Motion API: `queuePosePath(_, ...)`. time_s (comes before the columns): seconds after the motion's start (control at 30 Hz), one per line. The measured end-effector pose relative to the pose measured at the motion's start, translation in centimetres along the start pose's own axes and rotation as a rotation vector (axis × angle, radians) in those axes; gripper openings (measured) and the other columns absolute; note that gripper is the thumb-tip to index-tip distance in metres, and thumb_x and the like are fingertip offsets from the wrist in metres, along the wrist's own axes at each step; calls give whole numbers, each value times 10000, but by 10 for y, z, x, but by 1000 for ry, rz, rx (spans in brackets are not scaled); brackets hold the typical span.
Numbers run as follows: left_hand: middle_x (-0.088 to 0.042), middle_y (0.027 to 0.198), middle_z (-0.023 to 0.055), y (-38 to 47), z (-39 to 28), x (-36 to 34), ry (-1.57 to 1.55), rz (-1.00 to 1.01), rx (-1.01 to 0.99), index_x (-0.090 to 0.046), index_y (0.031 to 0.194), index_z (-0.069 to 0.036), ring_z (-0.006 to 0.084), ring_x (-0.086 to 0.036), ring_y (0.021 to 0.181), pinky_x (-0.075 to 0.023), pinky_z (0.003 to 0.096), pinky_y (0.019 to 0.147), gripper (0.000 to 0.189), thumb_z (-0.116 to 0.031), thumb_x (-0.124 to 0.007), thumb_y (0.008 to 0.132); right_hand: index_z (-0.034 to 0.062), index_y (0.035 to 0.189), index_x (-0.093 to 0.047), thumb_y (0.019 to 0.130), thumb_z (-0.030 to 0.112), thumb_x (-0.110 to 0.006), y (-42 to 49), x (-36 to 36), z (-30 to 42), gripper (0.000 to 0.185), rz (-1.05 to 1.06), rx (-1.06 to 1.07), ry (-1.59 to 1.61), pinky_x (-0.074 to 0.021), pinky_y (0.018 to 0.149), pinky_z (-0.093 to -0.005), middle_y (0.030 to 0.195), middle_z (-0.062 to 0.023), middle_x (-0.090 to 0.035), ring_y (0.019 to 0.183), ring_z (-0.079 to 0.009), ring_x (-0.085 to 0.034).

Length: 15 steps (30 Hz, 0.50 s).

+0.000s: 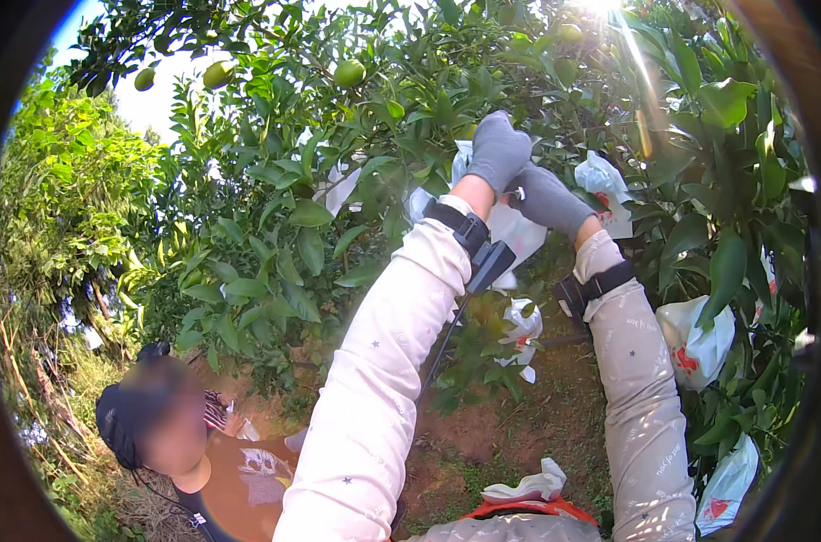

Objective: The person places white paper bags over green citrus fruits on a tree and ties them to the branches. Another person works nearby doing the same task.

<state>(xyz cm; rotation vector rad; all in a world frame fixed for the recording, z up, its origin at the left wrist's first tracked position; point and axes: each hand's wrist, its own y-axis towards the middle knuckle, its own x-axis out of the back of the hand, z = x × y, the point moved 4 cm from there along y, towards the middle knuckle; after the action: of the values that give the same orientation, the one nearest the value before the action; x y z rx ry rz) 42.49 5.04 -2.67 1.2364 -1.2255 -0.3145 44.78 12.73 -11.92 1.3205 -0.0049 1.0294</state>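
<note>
Both my hands wear grey knit gloves and are raised into a leafy citrus tree. My left hand (497, 152) is closed around the upper part of a white fruit bag (517, 234), beside green leaves. Just below and to its right, my right hand (553, 202) touches it, with curled fingers at the same bag. A small shiny bit shows at the right fingertips; what it is I cannot tell. The fruit inside the bag, if any, is hidden. Another pale bag (462, 161) is partly behind my left hand.
Bagged fruits hang around, one at right (696, 342), one beside my right hand (603, 193), one lower down (521, 325). Green citrus fruits (349, 73) hang above. A person in a dark cap (122, 420) is at lower left. White bags (529, 484) stick out of an orange-rimmed pouch at my waist.
</note>
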Motion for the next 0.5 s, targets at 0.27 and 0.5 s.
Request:
queuePosePath(0.27,-642,1066,330,-3,90,14,184,-61,320,-474,1252,143,438,-643,1003,-507,450,867,626,-244,-594,774,97,942,-729,790,123,-648,18,-68,30,174,194,309,143,-492,867,-431,1089,-172,-628,979,-366,-616)
queuePosePath(0.5,-621,1190,183,45,148,-19,-452,-2,625,-540,1255,75,304,-617,969,-499,369,805,705,-466,-652,817,84,889,-724,778,132,-622,33,-62,28,158,177,491,-7,-504,873,-433,1107,-203,-651,970,-386,-634)
